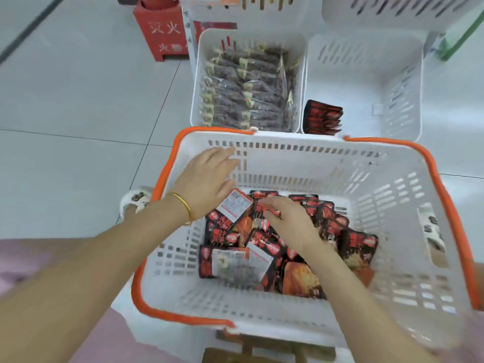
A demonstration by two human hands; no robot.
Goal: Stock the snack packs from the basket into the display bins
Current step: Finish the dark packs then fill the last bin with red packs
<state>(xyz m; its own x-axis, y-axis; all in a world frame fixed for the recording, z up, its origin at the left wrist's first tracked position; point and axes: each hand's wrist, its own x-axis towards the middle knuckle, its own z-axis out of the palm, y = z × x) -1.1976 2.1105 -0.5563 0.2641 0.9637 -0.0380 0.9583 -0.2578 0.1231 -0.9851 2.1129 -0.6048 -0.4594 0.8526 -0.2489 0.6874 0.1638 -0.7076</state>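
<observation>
Right hand [288, 224] over snack packs [358, 244], axes mixed

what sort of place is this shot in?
Most likely a small shop or supermarket aisle. White slotted display bins stand in a row, one packed with dark snack packs. An orange-rimmed shopping basket holds red-and-black snack packs. A red fire-equipment box stands on the tiled floor.

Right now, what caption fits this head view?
Left hand and right hand reach among red snack packs in an orange-rimmed basket before display bins.
</observation>
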